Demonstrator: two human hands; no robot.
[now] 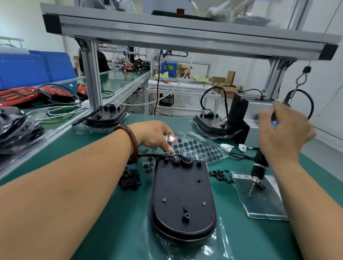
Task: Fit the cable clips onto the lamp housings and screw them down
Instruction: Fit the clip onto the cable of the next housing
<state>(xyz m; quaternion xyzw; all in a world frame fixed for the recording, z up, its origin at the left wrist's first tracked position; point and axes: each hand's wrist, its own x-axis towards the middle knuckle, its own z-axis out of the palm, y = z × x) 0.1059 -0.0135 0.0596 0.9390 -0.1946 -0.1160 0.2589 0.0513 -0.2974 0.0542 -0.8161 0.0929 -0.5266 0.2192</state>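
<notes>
Lamp housing [182, 199]: black, oval, back side up, at the middle of the desk [248, 242] on a clear plastic bag; its narrow end points to the far edge.
Cable [156, 155]: black, runs from the left into the housing's far end, where coloured wires show.
Left grip [155, 136]: at the housing's far end, fingers bent down with the tips at the cable; the thumb is hidden, so whether it pinches the cable cannot be told. A dark bracelet [131, 143] sits on the wrist.
Right grip [283, 131]: raised over the right side of the desk, blurred, at the upper body of the screwdriver [258, 166]; whether it clasps the tool cannot be told.
Screwdriver bit: points down onto a booklet [264, 204] near the right edge.
Cable clips [129, 179]: small black pile just left of the housing.
Screws [220, 174]: black, scattered between housing and booklet.
Pad sheet [194, 146]: clear bag of black round dots beyond the housing.
Further housings [106, 117]: two at the far edge, one left, one right.
</notes>
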